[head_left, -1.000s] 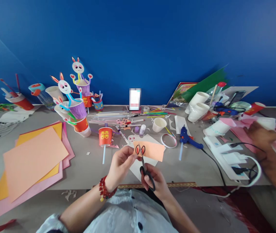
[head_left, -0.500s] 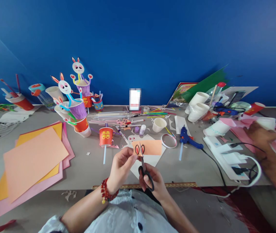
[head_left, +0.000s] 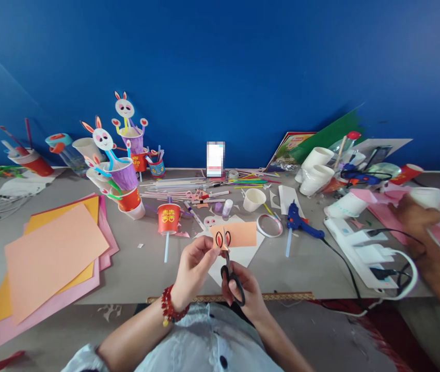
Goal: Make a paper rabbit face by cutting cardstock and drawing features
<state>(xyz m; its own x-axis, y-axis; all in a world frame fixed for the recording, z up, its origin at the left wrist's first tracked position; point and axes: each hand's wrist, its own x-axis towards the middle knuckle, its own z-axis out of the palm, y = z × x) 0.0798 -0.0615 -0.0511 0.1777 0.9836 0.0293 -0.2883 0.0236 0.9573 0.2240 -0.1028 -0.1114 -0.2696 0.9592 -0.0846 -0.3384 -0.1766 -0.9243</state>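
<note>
My left hand (head_left: 197,261) pinches the lower left corner of an orange strip of paper (head_left: 244,234), on which two black-outlined ears with red centres are drawn. In my right hand (head_left: 248,289) is a pair of black-handled scissors (head_left: 226,262), its fingers closed round the loops. The blades point up and lie across the strip between the two ears. Beneath the strip, a white sheet (head_left: 239,261) rests on the table, with a small white rabbit face (head_left: 209,221) at its upper edge. A red paper cup (head_left: 169,218) on a pale stick sits to the left.
Coloured paper sheets (head_left: 55,258) lie at left, near rabbit cup figures (head_left: 123,175). On the right are a tape roll (head_left: 269,226), a blue glue gun (head_left: 301,223) and a power strip (head_left: 359,253) with cables. Another person's hand (head_left: 413,214) holds a white cup (head_left: 426,198) at far right.
The orange strip has shifted very slightly in my hands, with the scissors still across it. At far right, the other person's hand and cup have moved a little.
</note>
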